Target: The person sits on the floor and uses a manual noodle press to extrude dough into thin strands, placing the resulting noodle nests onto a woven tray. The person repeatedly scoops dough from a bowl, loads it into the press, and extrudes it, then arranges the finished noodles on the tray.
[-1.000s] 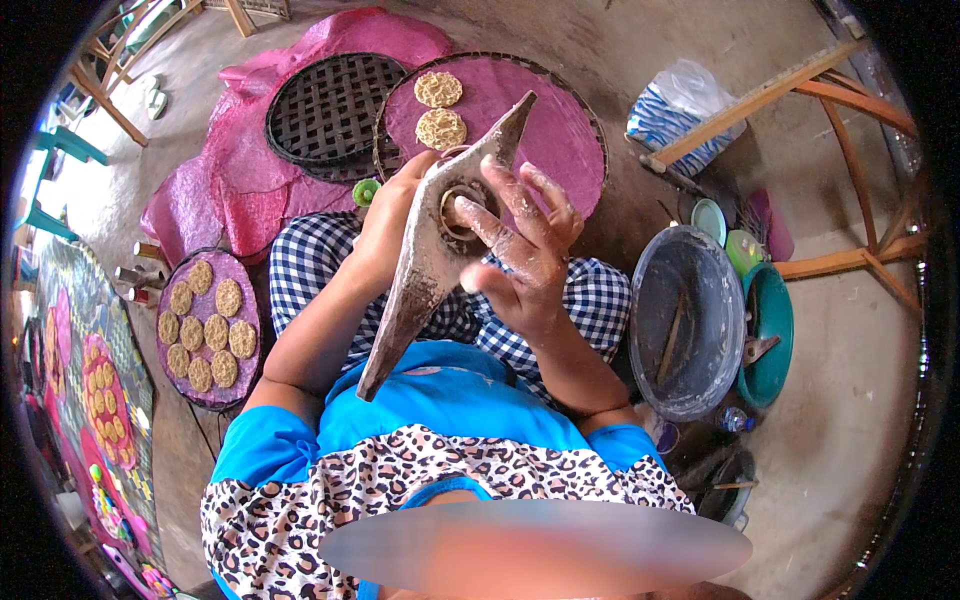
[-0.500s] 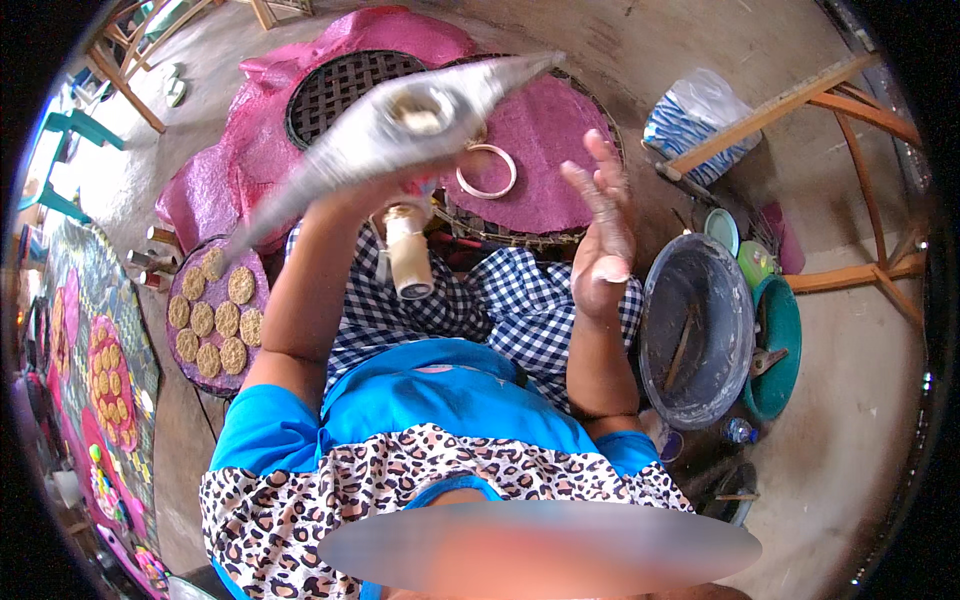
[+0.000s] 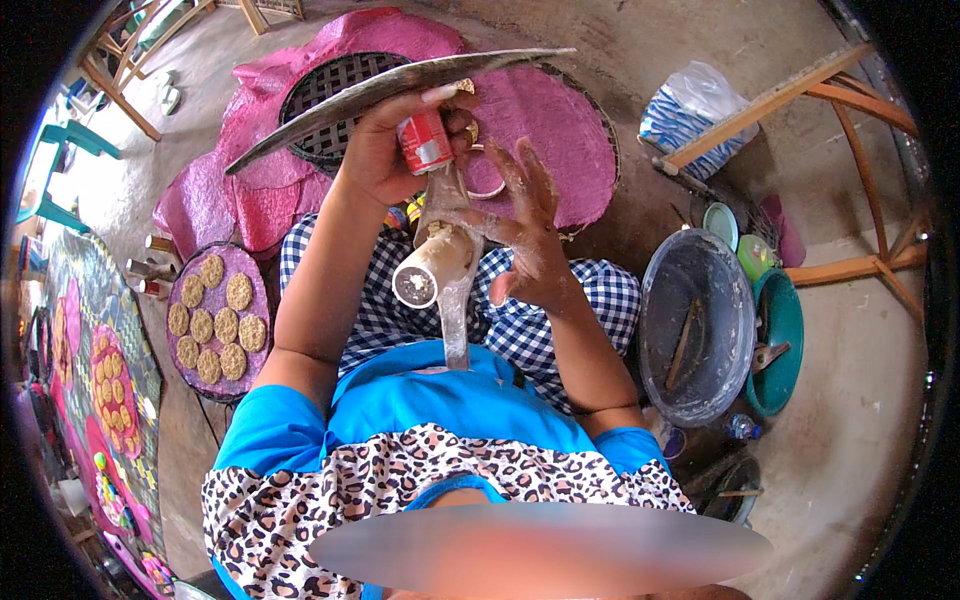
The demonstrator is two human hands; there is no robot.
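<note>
Long board (image 3: pixel 380 86) tilts by raised hands (image 3: pixel 385 155) (image 3: pixel 535 240), left curled, right splayed.

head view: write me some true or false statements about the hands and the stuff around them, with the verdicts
1. The left hand grips the long grey bar. True.
2. The right hand is clenched into a fist. False: the right hand has its fingers spread.
3. The small round tray on the left bears several round patties. True.
4. The dark basin is on the person's left. False: the dark basin is on the right.
5. The teal basin is beside the dark basin. True.
</note>
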